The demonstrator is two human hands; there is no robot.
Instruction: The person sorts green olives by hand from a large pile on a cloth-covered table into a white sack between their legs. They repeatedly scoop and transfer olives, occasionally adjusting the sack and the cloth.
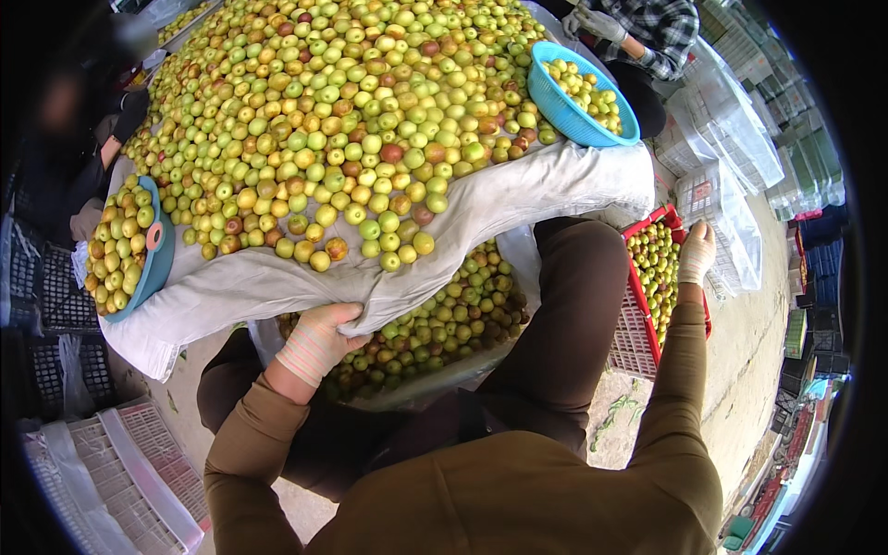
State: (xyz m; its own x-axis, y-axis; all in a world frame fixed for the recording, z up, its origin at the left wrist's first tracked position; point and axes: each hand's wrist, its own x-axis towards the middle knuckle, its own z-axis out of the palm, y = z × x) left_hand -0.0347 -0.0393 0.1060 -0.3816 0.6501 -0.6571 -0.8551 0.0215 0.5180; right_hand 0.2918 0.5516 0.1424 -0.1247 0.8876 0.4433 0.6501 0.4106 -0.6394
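A big heap of small round green, yellow and reddish fruits, apparently jujubes [333, 125], lies on a pale cloth [257, 277]. The cloth's near edge is pinched in my left hand [322, 340], which wears a striped wrap. Below that edge, a lined container of more jujubes [451, 319] stands between my legs. My right hand [698, 250], also wrapped, reaches out to the right, at the rim of a red crate [635, 326] filled with jujubes; its fingers are partly hidden, so its hold cannot be told.
A blue plastic basket [583, 104] of jujubes sits at the heap's right edge, a blue-grey basin [156, 257] at its left. A person in gloves [603, 28] is at the upper right, another at the left. Stacked crates [721, 222] stand right; an upturned-looking crate [118, 479] lies lower left.
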